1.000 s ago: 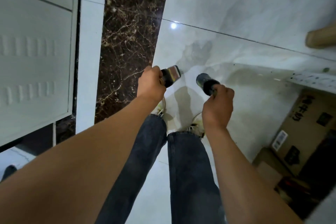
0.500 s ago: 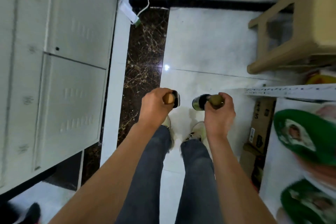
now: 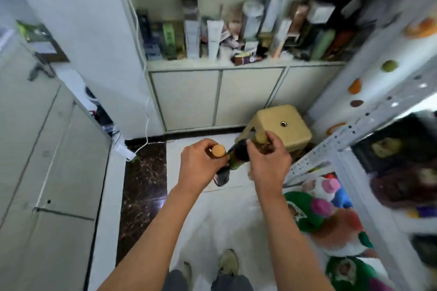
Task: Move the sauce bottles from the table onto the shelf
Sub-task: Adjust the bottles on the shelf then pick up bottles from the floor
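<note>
I carry two dark sauce bottles in front of me, above the floor. My left hand (image 3: 201, 163) grips the neck of one dark bottle (image 3: 222, 176) with a tan cap (image 3: 218, 150); its body hangs down below the hand. My right hand (image 3: 268, 160) grips the neck of a second dark bottle (image 3: 238, 153) with a green label and a tan cap (image 3: 260, 136); it tilts left toward the first. The metal shelf (image 3: 354, 130) with perforated posts stands at my right.
A beige plastic stool (image 3: 281, 125) stands on the floor just beyond my right hand. Behind it is a white cabinet (image 3: 220, 97) with crowded open shelves. Colourful bags (image 3: 331, 215) fill the lower right shelf. A white door (image 3: 47, 149) and a power strip (image 3: 123, 149) are left.
My view has lifted from the floor to the cabinet and shelf ahead. Both hands have risen with the bottles, whose caps now point upward, and the right bottle leans toward the left one.
</note>
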Demonstrator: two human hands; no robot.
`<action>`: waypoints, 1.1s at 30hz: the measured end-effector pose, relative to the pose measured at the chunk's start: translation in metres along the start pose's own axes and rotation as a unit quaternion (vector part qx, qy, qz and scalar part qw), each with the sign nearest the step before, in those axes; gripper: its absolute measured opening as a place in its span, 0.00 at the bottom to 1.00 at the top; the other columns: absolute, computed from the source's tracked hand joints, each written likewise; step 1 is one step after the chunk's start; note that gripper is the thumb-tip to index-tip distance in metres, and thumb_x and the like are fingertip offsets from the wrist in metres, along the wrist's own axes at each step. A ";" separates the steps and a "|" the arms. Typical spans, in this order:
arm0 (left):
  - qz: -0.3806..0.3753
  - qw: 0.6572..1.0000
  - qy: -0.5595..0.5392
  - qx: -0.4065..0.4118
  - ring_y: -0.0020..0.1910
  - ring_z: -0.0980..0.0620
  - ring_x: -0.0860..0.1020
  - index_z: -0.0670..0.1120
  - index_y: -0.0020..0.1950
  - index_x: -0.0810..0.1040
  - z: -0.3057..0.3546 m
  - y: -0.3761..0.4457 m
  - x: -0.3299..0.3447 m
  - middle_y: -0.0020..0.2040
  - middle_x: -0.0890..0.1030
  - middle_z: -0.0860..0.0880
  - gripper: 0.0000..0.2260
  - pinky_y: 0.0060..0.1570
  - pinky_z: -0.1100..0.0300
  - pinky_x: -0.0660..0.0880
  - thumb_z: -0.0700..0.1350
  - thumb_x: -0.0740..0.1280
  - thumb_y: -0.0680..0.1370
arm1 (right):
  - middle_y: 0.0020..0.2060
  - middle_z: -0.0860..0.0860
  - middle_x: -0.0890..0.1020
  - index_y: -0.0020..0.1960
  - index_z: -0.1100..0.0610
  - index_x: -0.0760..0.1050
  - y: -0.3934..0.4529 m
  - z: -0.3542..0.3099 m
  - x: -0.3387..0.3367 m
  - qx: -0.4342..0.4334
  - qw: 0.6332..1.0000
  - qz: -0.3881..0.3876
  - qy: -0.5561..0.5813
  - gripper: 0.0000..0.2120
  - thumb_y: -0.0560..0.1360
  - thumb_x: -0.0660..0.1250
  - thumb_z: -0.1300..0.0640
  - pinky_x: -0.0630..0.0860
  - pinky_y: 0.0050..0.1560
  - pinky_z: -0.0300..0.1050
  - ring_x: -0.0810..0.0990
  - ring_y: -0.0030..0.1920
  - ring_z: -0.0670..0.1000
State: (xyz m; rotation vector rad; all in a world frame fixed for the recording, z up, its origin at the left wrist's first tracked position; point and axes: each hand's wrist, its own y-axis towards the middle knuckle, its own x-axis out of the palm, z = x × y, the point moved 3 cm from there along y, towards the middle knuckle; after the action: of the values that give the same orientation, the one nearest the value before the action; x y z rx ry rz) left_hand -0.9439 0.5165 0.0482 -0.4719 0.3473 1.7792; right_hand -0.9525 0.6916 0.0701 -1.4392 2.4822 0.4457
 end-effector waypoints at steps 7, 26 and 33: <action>0.000 0.985 -0.041 0.166 0.36 0.66 0.76 0.58 0.35 0.72 0.111 0.004 -0.030 0.30 0.77 0.61 0.17 0.31 0.74 0.68 0.61 0.77 0.60 | 0.40 0.38 0.78 0.52 0.49 0.81 0.000 -0.108 -0.075 -0.124 0.982 0.135 -0.032 0.15 0.67 0.77 0.48 0.66 0.46 0.20 0.75 0.43 0.32; 0.008 0.885 -0.204 0.418 0.30 0.57 0.73 0.49 0.31 0.71 0.424 -0.154 -0.024 0.27 0.73 0.54 0.20 0.26 0.67 0.66 0.62 0.75 0.63 | 0.38 0.41 0.80 0.50 0.52 0.83 -0.054 -0.275 -0.369 -0.262 0.878 0.400 -0.010 0.14 0.66 0.79 0.52 0.75 0.45 0.34 0.79 0.40 0.39; -0.033 0.851 -0.253 0.459 0.28 0.56 0.73 0.47 0.31 0.71 0.516 -0.233 0.010 0.27 0.74 0.53 0.21 0.25 0.66 0.63 0.63 0.73 0.65 | 0.40 0.43 0.80 0.48 0.50 0.82 -0.064 -0.290 -0.471 -0.262 0.844 0.466 -0.039 0.12 0.65 0.77 0.52 0.79 0.49 0.44 0.80 0.42 0.44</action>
State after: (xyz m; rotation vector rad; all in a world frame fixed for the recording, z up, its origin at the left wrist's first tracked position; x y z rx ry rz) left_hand -0.7900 0.8259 0.4971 0.6506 0.7282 1.3892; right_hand -0.6823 0.9292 0.4954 -0.1466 2.9581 1.3984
